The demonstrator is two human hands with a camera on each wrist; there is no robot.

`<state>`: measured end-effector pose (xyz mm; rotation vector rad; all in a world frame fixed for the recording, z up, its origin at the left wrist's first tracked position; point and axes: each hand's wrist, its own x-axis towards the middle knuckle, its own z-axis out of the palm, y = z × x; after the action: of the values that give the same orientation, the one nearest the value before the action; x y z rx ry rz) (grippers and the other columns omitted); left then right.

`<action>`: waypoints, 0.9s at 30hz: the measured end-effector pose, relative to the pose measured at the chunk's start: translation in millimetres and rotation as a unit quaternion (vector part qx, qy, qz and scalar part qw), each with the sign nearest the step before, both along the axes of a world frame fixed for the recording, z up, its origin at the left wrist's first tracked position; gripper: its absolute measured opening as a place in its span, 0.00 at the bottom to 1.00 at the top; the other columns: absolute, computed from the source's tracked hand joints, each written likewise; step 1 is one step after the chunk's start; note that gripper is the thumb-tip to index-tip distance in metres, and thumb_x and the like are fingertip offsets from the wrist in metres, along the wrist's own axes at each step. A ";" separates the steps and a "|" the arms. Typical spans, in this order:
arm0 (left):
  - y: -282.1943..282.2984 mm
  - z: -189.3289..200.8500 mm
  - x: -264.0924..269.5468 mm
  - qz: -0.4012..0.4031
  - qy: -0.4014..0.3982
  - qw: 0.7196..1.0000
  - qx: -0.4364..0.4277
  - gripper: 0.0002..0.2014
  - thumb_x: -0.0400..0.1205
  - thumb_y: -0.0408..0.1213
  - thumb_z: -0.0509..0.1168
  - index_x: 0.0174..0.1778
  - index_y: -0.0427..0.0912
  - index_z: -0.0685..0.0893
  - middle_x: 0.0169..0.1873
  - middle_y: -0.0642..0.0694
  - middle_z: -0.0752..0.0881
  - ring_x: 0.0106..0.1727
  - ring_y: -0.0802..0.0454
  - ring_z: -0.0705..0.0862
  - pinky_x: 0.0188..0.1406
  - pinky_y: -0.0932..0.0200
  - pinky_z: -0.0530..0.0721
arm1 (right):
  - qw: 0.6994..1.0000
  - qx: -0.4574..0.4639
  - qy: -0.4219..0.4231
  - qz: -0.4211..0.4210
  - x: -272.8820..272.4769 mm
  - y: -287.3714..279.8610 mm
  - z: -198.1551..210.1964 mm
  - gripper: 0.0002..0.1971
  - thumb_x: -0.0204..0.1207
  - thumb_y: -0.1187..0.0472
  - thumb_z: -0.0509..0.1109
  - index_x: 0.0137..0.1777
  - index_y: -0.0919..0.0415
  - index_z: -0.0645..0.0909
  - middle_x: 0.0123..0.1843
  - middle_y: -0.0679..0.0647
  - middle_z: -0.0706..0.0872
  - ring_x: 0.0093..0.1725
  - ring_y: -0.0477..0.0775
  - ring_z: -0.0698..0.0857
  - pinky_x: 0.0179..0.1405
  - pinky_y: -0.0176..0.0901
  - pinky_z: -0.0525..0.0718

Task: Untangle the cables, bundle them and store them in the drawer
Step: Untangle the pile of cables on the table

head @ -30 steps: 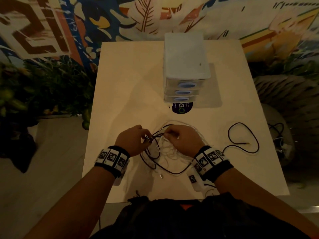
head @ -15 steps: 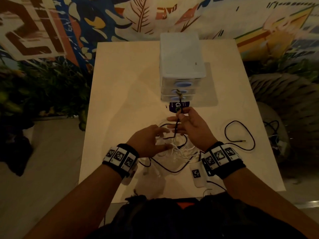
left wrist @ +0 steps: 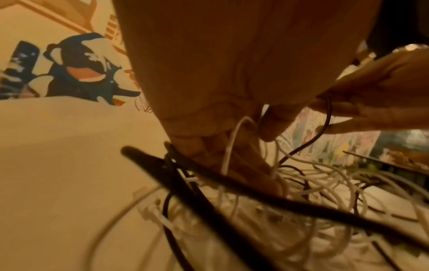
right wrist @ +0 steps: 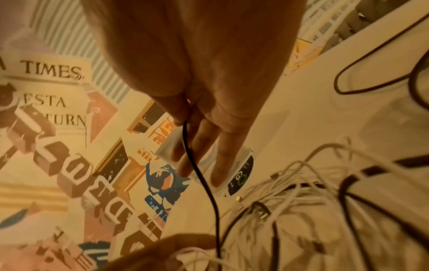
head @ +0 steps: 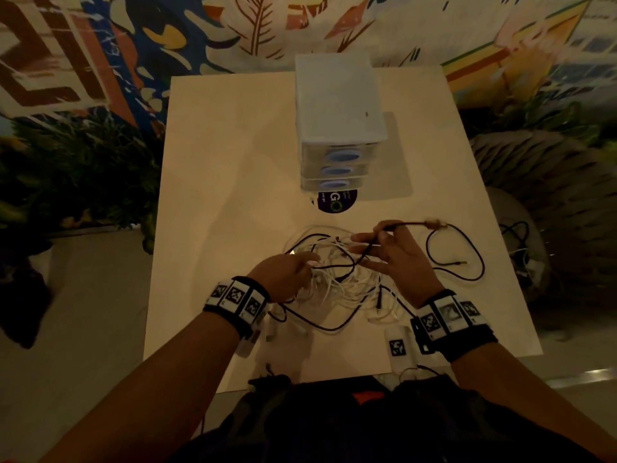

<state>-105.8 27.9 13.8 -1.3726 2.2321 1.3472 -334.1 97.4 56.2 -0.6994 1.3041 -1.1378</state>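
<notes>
The tangle [head: 334,272] of white and black cables sits on the table [head: 233,162], just in front of the white drawer unit [head: 337,128], nearer the person. Right hand [head: 397,259] pinches one black cable [head: 400,224] btw thumb and forefinger, other fingers spread loose; the wrist view shows the cord running down from that pinch [right wrist: 185,126] into the pile. Its gold-tipped plug end [head: 434,224] sticks out to the right, blurred. Half a sec ago that same end was held up over the drawer unit's front; now it's swung out rightward and lower, so the black cable is being drawn sideways out of the knot. Left hand [head: 287,275] has gone from resting flat to digging into the white loops, fingers [left wrist: 232,165] hooked down among them w/ a white strand over a knuckle; whether it truly grips one I can't tell. Probably it's anchoring the pile while the right pulls.

A second black cable [head: 457,259] lies already loose right of the tangle. A round dark sticker [head: 337,202] sits at the unit's foot. All three drawers look closed. Still the untangle stage; bundling and storing not yet begun.
</notes>
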 end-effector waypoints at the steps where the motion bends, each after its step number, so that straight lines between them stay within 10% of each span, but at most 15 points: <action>1: -2.0 -0.3 -2.7 -0.001 0.004 1.000 0.011 0.18 0.92 0.45 0.49 0.74 0.57 0.77 0.42 0.53 0.90 0.38 0.53 0.85 0.47 0.55 0.84 | 1.000 0.001 0.011 0.004 -0.7 3.8 -0.6 0.06 0.93 0.61 0.51 0.59 0.58 0.69 0.58 0.62 0.92 0.57 0.65 0.91 0.54 0.57 0.90; 8: -14.2 4.5 -17.9 0.092 0.038 0.980 0.171 0.15 0.90 0.39 0.52 0.66 0.45 0.81 0.43 0.38 0.93 0.31 0.46 0.90 0.33 0.55 0.86 | 0.997 0.013 -0.054 -0.056 -7.0 20.4 -9.5 0.08 0.91 0.67 0.50 0.54 0.58 0.69 0.54 0.70 0.89 0.56 0.72 0.90 0.59 0.70 0.87; 16: -18.2 -2.3 -21.6 -0.123 -0.096 0.981 -0.117 0.11 0.84 0.57 0.66 0.53 0.56 0.84 0.48 0.52 0.86 0.49 0.49 0.84 0.49 0.51 0.85 | 0.997 0.023 -0.066 -0.018 -0.9 24.7 -8.0 0.10 0.87 0.74 0.55 0.48 0.61 0.70 0.49 0.74 0.89 0.57 0.70 0.90 0.61 0.63 0.88; 20: -19.5 -6.7 -11.4 -0.041 -0.014 0.982 -0.181 0.12 0.84 0.59 0.64 0.47 0.55 0.79 0.45 0.52 0.78 0.46 0.50 0.80 0.45 0.54 0.80 | 0.991 0.100 0.039 -0.078 -15.1 25.5 -25.9 0.07 0.87 0.61 0.66 0.53 0.67 0.81 0.53 0.68 0.91 0.62 0.69 0.89 0.65 0.62 0.86; 24: -12.0 0.6 -5.0 -0.039 0.032 0.967 -0.249 0.14 0.83 0.60 0.65 0.51 0.54 0.84 0.47 0.54 0.81 0.44 0.53 0.82 0.41 0.56 0.81 | 0.938 0.255 0.224 0.074 -27.6 29.2 -5.3 0.32 0.79 0.35 0.69 0.38 0.68 0.89 0.33 0.61 0.92 0.36 0.61 0.93 0.42 0.52 0.90; 27: -7.9 6.7 -6.9 -0.033 0.041 0.960 -0.274 0.14 0.83 0.60 0.66 0.51 0.55 0.86 0.48 0.57 0.88 0.45 0.54 0.85 0.41 0.58 0.80 | 0.865 0.073 0.482 0.118 -23.2 26.7 20.0 0.28 0.74 0.30 0.68 0.26 0.52 0.77 0.22 0.46 0.81 0.24 0.44 0.81 0.31 0.43 0.80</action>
<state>-112.7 20.0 20.5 -1.3909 2.8152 0.8004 -357.3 124.1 76.2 -1.3614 2.0267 -0.4390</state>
